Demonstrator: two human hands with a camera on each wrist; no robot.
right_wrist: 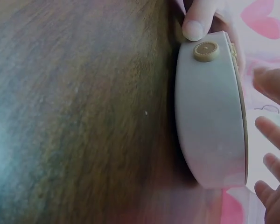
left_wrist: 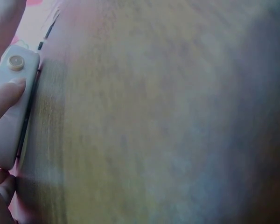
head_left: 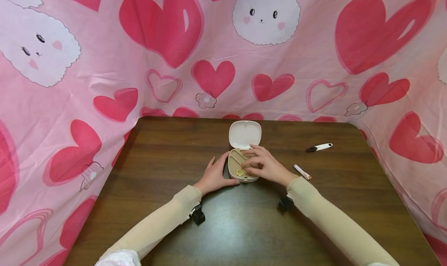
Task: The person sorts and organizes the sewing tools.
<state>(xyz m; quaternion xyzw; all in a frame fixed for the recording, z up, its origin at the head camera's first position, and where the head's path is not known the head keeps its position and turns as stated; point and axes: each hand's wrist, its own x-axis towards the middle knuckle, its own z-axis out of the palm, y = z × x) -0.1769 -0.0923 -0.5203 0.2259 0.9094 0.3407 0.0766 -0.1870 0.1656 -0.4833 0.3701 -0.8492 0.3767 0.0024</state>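
Observation:
A small white jewelry box stands on the table with its lid raised at the back. A gold ring lies near the front of its beige inside, beside a slotted ring-holder section. My left hand grips the box's left side, thumb on the front wall by the round button clasp. Over the right half of the box hovers my right hand, partly covering the compartments. Its fingers are spread and slightly bent just above the box edge, with nothing visible between them.
Right of the box lie a slim black-and-white handled item and a short whitish clip-like piece. The dark wooden table ends at a pink heart-print cloth behind and at the sides.

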